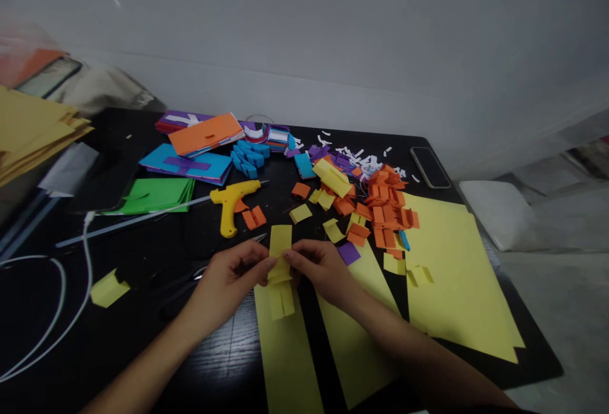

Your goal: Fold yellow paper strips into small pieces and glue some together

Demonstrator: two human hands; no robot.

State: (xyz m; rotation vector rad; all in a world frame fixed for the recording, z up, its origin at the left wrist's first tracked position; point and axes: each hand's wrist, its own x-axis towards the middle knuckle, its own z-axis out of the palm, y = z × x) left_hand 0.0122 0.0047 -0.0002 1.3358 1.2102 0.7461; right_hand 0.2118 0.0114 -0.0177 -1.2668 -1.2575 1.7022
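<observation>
- Pointing away from the person, the yellow paper strip [280, 262] has its long axis running from the body toward the wall, nearly straight up and down in the head view.
- Its far end reaches toward the scraps in the middle of the black table [143, 338], and its near end hangs over a long yellow sheet [285, 357].
- The near end seems to be split or folded into two narrow flaps, though the view is too soft to be sure.
- The strip sits at the front middle of the table, lifted slightly between both hands.
- The left hand [228, 278] comes in from the left with its fingers curled shut, pinching the strip's left edge at about its middle.
- The right hand [321, 268] mirrors it from the right, thumb and fingertips closed on the strip's right edge.
- The two hands almost meet across the strip.
- A yellow glue gun [231, 201] lies just beyond the left hand, its nozzle pointing right.
- A pile of orange pieces [387, 208] lies beyond the right hand, with small yellow and purple scraps around it.
- A large yellow sheet [457, 274] covers the right side of the table, and a phone [429, 167] lies at the far right corner.
- Stacks of blue, green and orange card sit at the far left, near a white cable [71, 300].
</observation>
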